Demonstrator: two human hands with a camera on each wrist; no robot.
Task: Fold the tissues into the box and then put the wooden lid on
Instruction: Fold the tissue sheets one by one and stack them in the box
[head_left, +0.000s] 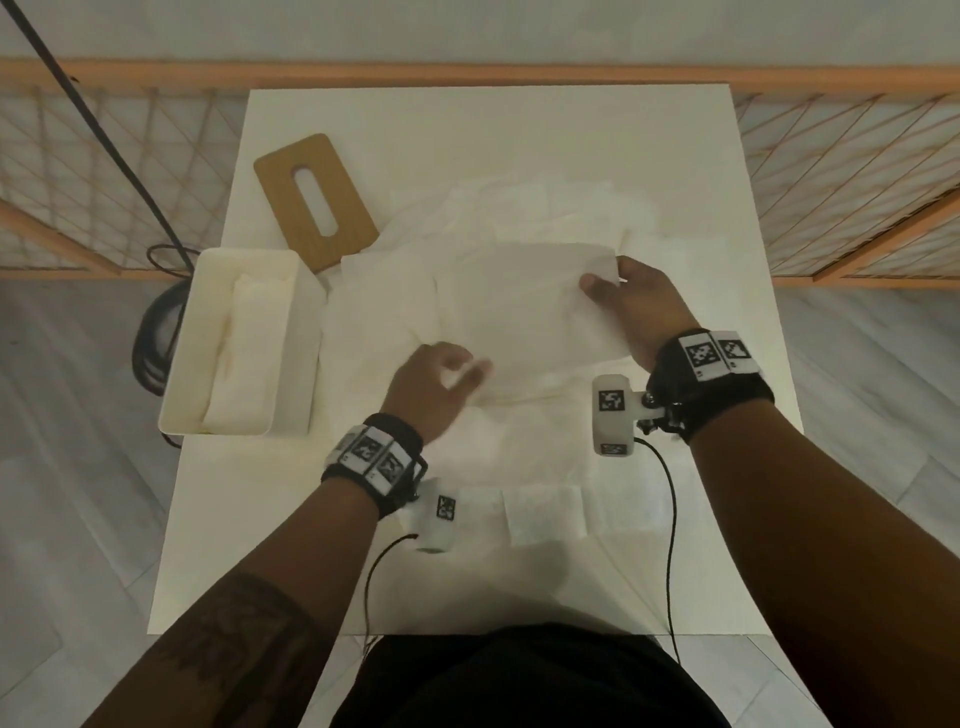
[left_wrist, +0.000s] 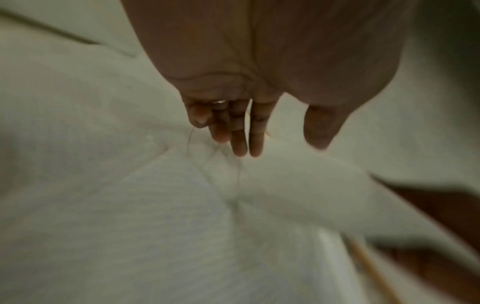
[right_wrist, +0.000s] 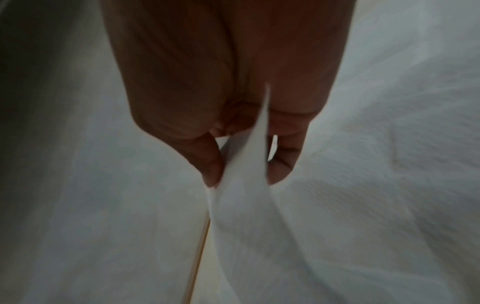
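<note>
now our right hand (head_left: 636, 306) pinches the far right corner of the tissue (head_left: 524, 312), which lies just right of the box (head_left: 291, 338); our left hand (head_left: 431, 387), fingers loose and apart, hovers at its near edge, nearer the box. the wooden lid (head_left: 314, 200) lies beyond the box.

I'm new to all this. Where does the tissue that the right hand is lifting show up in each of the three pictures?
Head view: the tissue is at the centre, over the table, its far right corner pinched by the right hand.
Left wrist view: cannot tell it apart from the other white sheets.
Right wrist view: the tissue runs down from the middle, between thumb and fingers.
Shared landmark: the right hand.
</note>
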